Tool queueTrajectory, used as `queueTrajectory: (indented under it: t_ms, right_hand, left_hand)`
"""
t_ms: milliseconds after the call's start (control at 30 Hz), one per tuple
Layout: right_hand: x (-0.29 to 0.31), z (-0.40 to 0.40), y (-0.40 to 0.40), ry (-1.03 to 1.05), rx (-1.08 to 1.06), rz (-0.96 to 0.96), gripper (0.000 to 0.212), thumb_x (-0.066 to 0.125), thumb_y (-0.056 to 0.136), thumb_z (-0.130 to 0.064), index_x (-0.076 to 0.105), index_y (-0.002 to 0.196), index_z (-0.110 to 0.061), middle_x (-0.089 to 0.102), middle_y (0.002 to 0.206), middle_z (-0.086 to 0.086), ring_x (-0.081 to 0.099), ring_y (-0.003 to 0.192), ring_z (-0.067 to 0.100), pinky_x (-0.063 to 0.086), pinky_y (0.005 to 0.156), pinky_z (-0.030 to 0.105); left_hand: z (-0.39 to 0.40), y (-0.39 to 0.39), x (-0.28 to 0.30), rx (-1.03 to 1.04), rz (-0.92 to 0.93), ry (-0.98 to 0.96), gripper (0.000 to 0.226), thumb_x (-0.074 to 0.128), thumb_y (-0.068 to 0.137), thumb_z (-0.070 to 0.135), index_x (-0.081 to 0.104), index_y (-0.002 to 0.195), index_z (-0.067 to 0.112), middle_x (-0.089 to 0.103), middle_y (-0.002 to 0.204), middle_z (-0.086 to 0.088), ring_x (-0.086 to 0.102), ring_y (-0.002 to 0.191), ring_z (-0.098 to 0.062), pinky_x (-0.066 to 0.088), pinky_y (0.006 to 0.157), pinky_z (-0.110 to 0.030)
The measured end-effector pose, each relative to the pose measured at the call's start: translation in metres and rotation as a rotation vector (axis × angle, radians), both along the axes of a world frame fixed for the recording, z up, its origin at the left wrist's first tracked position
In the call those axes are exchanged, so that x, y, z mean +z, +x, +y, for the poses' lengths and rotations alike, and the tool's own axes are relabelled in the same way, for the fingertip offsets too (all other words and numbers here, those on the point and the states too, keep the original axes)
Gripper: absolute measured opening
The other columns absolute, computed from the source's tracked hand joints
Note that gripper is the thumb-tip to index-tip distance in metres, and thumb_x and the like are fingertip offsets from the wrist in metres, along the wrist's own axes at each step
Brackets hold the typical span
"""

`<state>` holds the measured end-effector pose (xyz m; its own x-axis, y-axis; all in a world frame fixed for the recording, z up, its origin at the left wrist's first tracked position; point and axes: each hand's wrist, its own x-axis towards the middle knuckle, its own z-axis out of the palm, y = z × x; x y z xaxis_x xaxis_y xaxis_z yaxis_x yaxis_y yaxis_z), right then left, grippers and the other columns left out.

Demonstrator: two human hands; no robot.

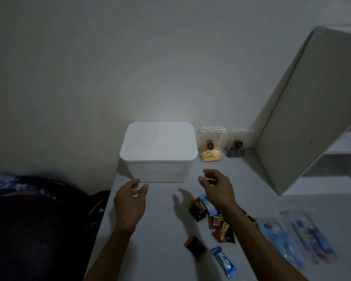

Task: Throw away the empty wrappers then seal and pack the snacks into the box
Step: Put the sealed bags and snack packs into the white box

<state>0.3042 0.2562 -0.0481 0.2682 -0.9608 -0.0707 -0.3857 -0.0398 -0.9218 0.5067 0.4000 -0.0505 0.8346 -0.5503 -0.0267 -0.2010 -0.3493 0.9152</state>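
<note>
— While both hands are hovering over the grey table (160,230) in the middle of the frame, where is the box sitting?

— The white box (158,152) is standing just above them, centre frame, with its lid lying flat on top, so its contents are staying hidden. The left hand (130,205) is reaching toward the box's lower left corner, fingers loosely curved and spread, holding nothing. The right hand (216,188) is floating near the lower right corner, fingers likewise relaxed and apart, gripping nothing. Neither hand is touching the box.

— And the snacks?

— A heap of small wrappers (213,220) is lying under the right forearm, lower right of centre: brown, blue, red. A dark brown packet (195,248) is lying alone below that heap, and a blue bar (224,262) is sitting beside it near the bottom edge. Whether any are empty, I cannot tell.

— Any other containers?

— Two clear pouches are leaning against the wall right of the box. The nearer clear pouch (211,145) is holding pale yellow pieces at its bottom; the farther pouch (236,145) is holding something dark and blurred. At lower right, clear flat packs (298,240) are showing blue items inside.
</note>
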Motion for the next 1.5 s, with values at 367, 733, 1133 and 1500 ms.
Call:
queueTrajectory:
  t_ms: [367,733,1133,1500]
  right_hand:
    - [-0.006,-0.087,0.093,-0.056,-0.076,-0.002,0.060,0.068,0.090,-0.036,0.045,0.144,-0.022,0.047,0.148,0.002,0.043,0.134,0.020,0.041,0.108,0.039]
    - [-0.050,-0.138,0.134,-0.024,-0.078,0.086,0.061,0.064,0.093,-0.039,0.042,0.147,-0.023,0.036,0.157,0.002,0.031,0.144,0.018,0.031,0.117,0.040]
    - [-0.046,-0.135,0.142,-0.021,-0.152,0.027,0.061,0.069,0.089,-0.037,0.046,0.145,-0.026,0.038,0.156,-0.003,0.031,0.144,0.012,0.029,0.117,0.033]
    - [0.003,-0.080,0.125,-0.084,-0.172,-0.049,0.062,0.072,0.086,-0.041,0.049,0.142,-0.029,0.043,0.151,-0.008,0.034,0.142,0.011,0.034,0.116,0.043]
  left_hand:
    - [-0.096,0.103,-0.014,0.001,-0.212,0.110,0.061,0.074,0.082,0.041,0.055,0.136,0.018,0.042,0.143,-0.016,0.037,0.133,-0.032,0.031,0.110,-0.040]
    - [-0.156,0.170,-0.046,-0.078,-0.190,0.297,0.066,0.071,0.078,0.054,0.055,0.136,0.028,0.044,0.146,-0.009,0.044,0.132,-0.029,0.036,0.109,-0.041]
    - [-0.157,0.173,-0.042,-0.039,-0.223,0.247,0.073,0.078,0.072,0.053,0.057,0.135,0.023,0.044,0.149,-0.009,0.044,0.134,-0.026,0.033,0.112,-0.035]
    - [-0.092,0.153,0.001,-0.028,-0.207,0.010,0.080,0.084,0.065,0.052,0.059,0.133,0.017,0.049,0.144,-0.003,0.049,0.130,-0.021,0.040,0.109,-0.035]
